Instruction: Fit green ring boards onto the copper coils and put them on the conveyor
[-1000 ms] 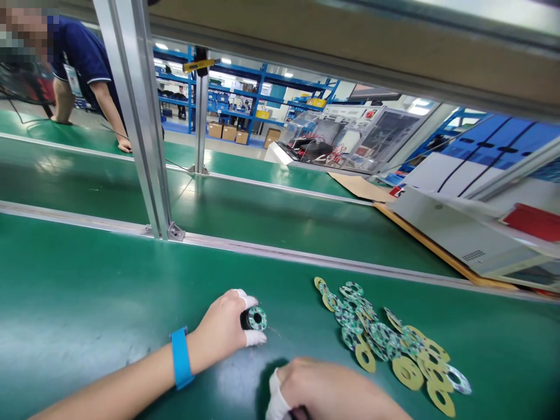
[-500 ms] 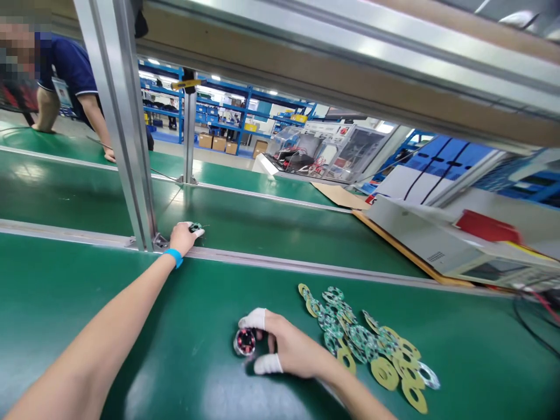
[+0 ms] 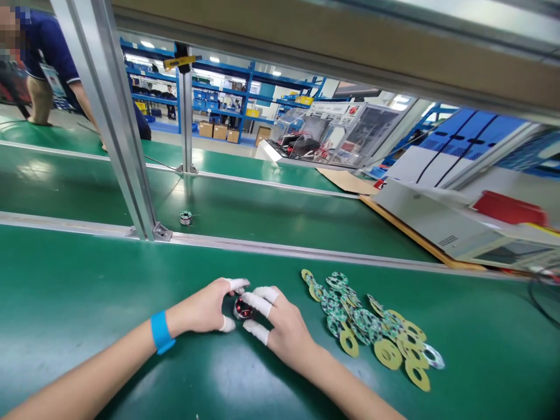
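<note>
1. Pinching a small round wound part point(image 3: 240, 312) with the right grip point(image 3: 286, 324), by the look of it: covered fingers over the far right of the rim, thumb at the near side.
2. Holding the left grip point(image 3: 209, 306) spread in a wide curve about the left side of the same part. Cannot tell whether touching or just short of it.
3. Placed between both hands, over the near worktop point(image 3: 56, 280), with dark and red windings facing up. Cannot tell whether resting or slightly lifted.
4. To judge by the hands: at the step of passing from right to left, or of steadying with both.
5. Would call next for closing the left fingers on the outer wall before loosening the right, keeping clear of the windings.
6. Compared with half a second ago: back from the far strip point(image 3: 262, 216) with the left, then stretched out beside the post point(image 3: 102, 111) and holding a second wound part point(image 3: 186, 219). Now left standing there, let go, beyond the rail point(image 3: 271, 248), with thin wires trailing right.
7. Seemingly unchanged to the right: a loose spread of green and yellow ring pieces point(image 3: 365, 326), untouched, well apart from the left grip.
</note>
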Motion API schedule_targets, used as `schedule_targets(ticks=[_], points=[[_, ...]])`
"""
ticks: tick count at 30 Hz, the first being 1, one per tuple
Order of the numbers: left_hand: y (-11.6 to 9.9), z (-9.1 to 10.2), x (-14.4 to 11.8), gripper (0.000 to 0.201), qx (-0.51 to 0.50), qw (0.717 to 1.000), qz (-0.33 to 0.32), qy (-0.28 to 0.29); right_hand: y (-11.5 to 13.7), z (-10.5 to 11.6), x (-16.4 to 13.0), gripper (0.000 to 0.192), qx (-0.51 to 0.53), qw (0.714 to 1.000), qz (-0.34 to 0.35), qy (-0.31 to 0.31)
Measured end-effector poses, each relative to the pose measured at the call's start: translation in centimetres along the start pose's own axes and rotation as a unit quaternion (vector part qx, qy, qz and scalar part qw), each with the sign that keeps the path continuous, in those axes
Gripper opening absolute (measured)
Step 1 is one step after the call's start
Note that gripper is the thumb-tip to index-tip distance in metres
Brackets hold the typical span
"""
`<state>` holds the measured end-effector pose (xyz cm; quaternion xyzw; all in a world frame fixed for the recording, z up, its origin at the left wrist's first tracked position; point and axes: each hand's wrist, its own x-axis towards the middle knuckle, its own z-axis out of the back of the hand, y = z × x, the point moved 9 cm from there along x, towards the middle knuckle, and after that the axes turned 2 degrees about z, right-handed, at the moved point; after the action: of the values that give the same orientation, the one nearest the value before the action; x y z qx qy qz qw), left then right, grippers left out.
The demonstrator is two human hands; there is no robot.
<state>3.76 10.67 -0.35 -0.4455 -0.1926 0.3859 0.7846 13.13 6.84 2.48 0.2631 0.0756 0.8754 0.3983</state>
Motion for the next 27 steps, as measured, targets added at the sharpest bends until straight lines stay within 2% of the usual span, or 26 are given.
schedule_targets(ticks=[2,5,6,8,11,14,16,18,20,22,23,25,27], points=[[-0.4,-0.4,-0.2,0.066,0.026,0.999,-0.017,-0.014,1.3,0.5,0.0,0.021,-0.044,0.996,0.068,-0.028],[-0.3,-0.6,0.2,0.041,0.064,0.997,-0.047,-0.021,2.7,1.5,-0.4,0.023,-0.083,0.982,0.149,-0.081],[-0.3,-0.6,0.3,0.036,0.071,0.996,-0.057,-0.018,3.1,1.6,-0.6,0.024,-0.091,0.978,0.17,-0.082],[-0.4,-0.6,0.3,0.034,0.08,0.994,-0.077,-0.011,4.0,1.1,-0.7,0.026,-0.106,0.971,0.209,-0.041],[-0.6,-0.4,0.0,0.034,0.107,0.99,-0.09,-0.008,5.2,-0.8,-1.1,0.032,-0.126,0.958,0.253,0.055],[-0.5,-0.4,-0.1,0.036,0.131,0.988,-0.077,-0.003,5.9,-2.4,-1.4,0.03,-0.14,0.949,0.256,0.118],[-0.2,-0.5,0.0,0.041,0.139,0.988,-0.06,0.004,6.1,-2.8,-1.6,0.024,-0.134,0.95,0.248,0.135],[0.2,-0.5,0.0,0.052,0.136,0.99,-0.039,0.008,6.5,-1.9,-1.7,0.022,-0.11,0.956,0.251,0.105],[0.7,-0.6,0.0,0.061,0.118,0.993,-0.026,0.016,6.8,0.2,-1.7,0.025,-0.081,0.962,0.26,0.023],[0.8,-0.6,-0.1,0.063,0.084,0.996,-0.027,0.027,6.2,2.8,-1.6,0.026,-0.053,0.967,0.235,-0.077],[0.8,-0.5,-0.1,0.064,0.065,0.997,-0.032,0.033,5.3,3.8,-1.3,0.025,-0.038,0.972,0.197,-0.118],[0.7,-0.1,-0.1,0.064,0.025,0.999,-0.033,0.025,2.1,4.9,-0.6,0.018,0.01,0.985,0.062,-0.163],[1.2,0.7,0.1,0.051,-0.029,0.999,-0.002,-0.022,-1.8,3.8,-0.2,0.012,0.107,0.978,-0.111,-0.139]])
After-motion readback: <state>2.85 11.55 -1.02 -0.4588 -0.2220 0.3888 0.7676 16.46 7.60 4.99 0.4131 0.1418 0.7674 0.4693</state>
